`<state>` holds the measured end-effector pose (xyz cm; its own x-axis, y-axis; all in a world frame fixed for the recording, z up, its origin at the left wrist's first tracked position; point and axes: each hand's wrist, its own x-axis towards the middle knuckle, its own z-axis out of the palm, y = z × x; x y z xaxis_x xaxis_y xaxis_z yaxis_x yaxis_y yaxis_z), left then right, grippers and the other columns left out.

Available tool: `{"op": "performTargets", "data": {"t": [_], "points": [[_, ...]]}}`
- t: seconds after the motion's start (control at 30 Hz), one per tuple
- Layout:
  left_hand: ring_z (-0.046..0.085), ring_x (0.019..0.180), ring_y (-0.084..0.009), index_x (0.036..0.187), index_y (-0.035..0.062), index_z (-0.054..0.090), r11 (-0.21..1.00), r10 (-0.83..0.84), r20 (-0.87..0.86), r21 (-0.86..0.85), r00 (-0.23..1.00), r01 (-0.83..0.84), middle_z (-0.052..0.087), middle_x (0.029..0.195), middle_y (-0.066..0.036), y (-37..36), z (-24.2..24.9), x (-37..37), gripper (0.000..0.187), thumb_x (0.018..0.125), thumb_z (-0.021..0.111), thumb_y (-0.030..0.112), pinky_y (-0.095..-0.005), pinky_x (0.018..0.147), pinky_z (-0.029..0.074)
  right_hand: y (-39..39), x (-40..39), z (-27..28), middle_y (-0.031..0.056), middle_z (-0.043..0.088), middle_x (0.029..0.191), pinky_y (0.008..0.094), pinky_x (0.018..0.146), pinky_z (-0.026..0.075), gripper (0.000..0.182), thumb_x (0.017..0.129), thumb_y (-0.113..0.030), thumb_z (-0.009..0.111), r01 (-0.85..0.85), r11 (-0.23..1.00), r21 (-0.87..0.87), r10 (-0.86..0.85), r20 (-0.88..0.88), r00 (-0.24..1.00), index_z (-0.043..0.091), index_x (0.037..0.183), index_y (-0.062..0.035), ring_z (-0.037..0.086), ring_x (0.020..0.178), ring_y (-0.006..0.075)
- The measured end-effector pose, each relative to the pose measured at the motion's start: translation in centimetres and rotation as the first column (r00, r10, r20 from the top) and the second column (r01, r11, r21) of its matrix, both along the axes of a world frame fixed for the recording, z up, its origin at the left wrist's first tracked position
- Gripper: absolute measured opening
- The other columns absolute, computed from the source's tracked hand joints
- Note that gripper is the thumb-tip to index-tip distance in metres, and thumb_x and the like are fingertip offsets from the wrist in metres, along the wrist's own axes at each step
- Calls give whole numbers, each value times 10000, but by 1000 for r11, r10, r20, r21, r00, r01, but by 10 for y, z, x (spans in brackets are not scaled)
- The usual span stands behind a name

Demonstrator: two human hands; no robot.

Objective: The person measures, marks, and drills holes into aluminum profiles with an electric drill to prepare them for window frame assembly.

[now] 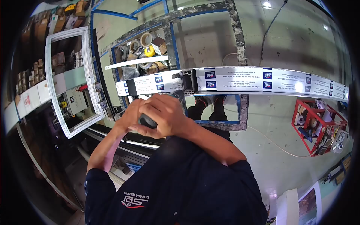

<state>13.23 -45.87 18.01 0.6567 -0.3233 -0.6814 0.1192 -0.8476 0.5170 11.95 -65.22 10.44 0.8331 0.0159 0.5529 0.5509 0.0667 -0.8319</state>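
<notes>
My right hand is closed around a dark power drill. My left hand presses against it from the left, with its fingers partly hidden behind the right hand. The drill's front end points up and right, close to a dark gap in a long aluminium profile. White protective film with blue labels covers this profile, and a shorter wrapped section lies left of the gap. The drill's tip and its contact with the profile cannot be made out.
A work stand with blue edges supports the profile. In its tray are tape rolls and a yellow tape measure, with a white strip across. A white window frame leans left; a red tool rack stands right.
</notes>
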Motion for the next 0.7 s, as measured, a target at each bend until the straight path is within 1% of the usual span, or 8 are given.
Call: {"op": "performTargets", "data": {"t": [0.03, 0.07, 0.2, 0.3, 0.4, 0.5, 0.6, 0.7], "points": [[646, 1032, -482, 1169, 70, 683, 999, -48, 34, -1, 998, 48, 689, 1051, -222, -4, -1, 1, 487, 825, 796, 396, -547, 886, 497, 0, 1, 2, 88, 685, 817, 374, 619, 557, 424, 863, -406, 893, 35, 999, -1, -35, 5, 999, 671, 870, -45, 694, 683, 279], [643, 997, -494, 1144, 66, 677, 996, -94, 70, 0, 993, 95, 688, 1008, -229, -8, -1, 3, 462, 836, 778, 395, -553, 860, 500, 0, 1, 2, 95, 685, 802, 373, 615, 559, 299, 831, -272, 869, 27, 998, 57, -26, -21, 999, 683, 863, -39, 693, 675, 282], [640, 920, -508, 1032, 49, 681, 983, -146, 268, -69, 952, 170, 697, 931, -225, -5, -12, -4, 425, 804, 769, 396, -572, 795, 494, 0, -1, 0, 99, 693, 807, 371, 626, 574, 271, 786, -226, 854, 52, 997, 60, -49, -42, 998, 696, 878, -26, 709, 692, 290], [644, 930, -504, 1059, 39, 687, 981, -190, 165, 66, 968, 181, 701, 945, -231, -1, -14, -2, 444, 811, 757, 400, -571, 801, 496, 3, 1, 0, 98, 680, 785, 372, 624, 578, 267, 786, -221, 849, 58, 997, 53, -55, -51, 997, 695, 874, -22, 713, 688, 295], [647, 913, -499, 1057, 38, 695, 967, -243, 115, 102, 963, 232, 700, 928, -234, -11, -9, 5, 413, 814, 740, 369, -574, 798, 495, 4, 4, 0, 96, 672, 771, 376, 623, 585, 260, 784, -218, 840, 71, 995, 77, -67, -44, 997, 693, 868, -20, 714, 681, 295], [650, 902, -496, 1049, 40, 697, 969, -231, 142, 126, 962, 214, 702, 910, -234, -16, -5, 4, 388, 806, 733, 340, -575, 801, 496, 3, 1, 0, 96, 669, 768, 379, 632, 596, 253, 785, -220, 830, 64, 996, 68, -61, -49, 997, 693, 862, -21, 717, 683, 294], [658, 851, -495, 1029, 43, 707, 982, -188, 292, 67, 938, 176, 698, 838, -231, -13, -10, -3, 368, 794, 731, 325, -576, 766, 499, 3, 1, 0, 97, 674, 770, 378, 638, 603, 258, 788, -233, 824, 68, 996, 52, -66, -43, 997, 694, 857, -21, 724, 692, 290], [665, 812, -498, 992, 39, 706, 984, -174, 219, 72, 960, 162, 696, 793, -234, -25, -1, 7, 353, 785, 734, 323, -573, 731, 503, 6, 2, -1, 97, 682, 773, 375, 645, 607, 260, 791, -243, 819, 69, 996, 61, -66, -49, 997, 694, 852, -23, 727, 692, 288]]}}
